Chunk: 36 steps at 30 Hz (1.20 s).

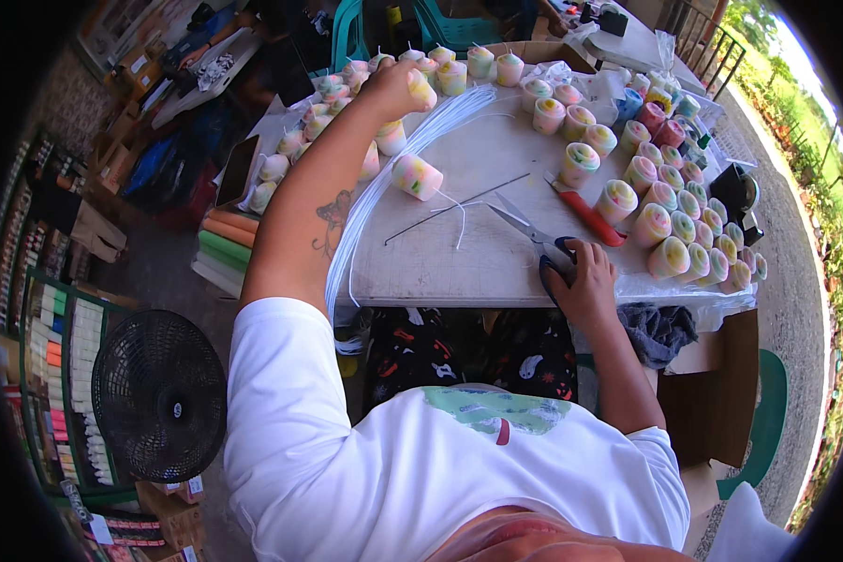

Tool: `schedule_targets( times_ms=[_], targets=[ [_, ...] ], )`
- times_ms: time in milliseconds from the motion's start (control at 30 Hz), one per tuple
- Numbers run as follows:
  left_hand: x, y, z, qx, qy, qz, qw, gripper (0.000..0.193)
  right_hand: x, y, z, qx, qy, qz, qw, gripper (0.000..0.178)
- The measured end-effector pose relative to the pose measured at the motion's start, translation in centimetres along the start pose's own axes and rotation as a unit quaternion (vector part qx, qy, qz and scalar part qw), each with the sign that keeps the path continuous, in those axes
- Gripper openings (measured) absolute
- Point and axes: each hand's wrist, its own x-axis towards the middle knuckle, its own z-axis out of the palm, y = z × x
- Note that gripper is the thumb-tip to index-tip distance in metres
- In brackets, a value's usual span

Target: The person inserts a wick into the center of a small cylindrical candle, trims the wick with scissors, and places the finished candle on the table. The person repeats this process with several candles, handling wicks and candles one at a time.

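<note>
Candle (pixel 421 91), pale and multicoloured, is in the left hand (pixel 391 94) near the bench's (pixel 440 276) far side, the fingers closed round its body. It looks light and firm, probably waxy-smooth and easily dented, so a gentle hold round the sides, clear of the wick end, should suit. The right hand (pixel 585 281) has its fingers round the handles of the scissors (pixel 534 232) at the near edge, blades slightly parted. Another candle (pixel 417 177) lies tipped between the hands, its long wick (pixel 462 220) trailing across a thin rod (pixel 412 229). The white strands (pixel 356 225) run beneath the left arm's reach; upright candles crowd close around the left hand. A red-handled tool (pixel 590 215) lies just beyond the scissors.
</note>
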Motion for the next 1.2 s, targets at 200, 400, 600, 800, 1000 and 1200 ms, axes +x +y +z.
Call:
schedule_targets(
  times_ms=[200,400,600,800,1000,1200],
  targets=[
    [2.9,0.3,4.9,0.297,-0.071,0.135,0.943,0.04,0.4,0.7,0.5,0.026,0.069,-0.044,0.996,0.05],
    [3.2,-0.3,6.2,0.317,-0.089,0.176,0.928,0.043,0.3,1.4,1.1,0.047,0.087,-0.052,0.994,0.051],
    [2.8,-1.3,3.9,0.193,-0.133,0.072,0.969,0.065,0.3,1.4,1.2,0.056,0.095,-0.058,0.992,0.051],
    [0.6,1.2,2.4,0.18,-0.023,0.11,0.977,0.074,1.4,1.4,0.3,0.037,0.038,-0.023,0.998,0.05],
    [-6.8,3.2,-2.5,0.038,-0.331,0.149,0.931,0.079,1.5,0.7,-0.4,-0.094,0.054,-0.021,0.994,0.046],
    [-9.6,0.7,0.0,0.069,-0.263,0.128,0.954,0.073,5.7,-4.4,2.0,0.043,0.014,-0.104,0.994,0.028]
  ],
)
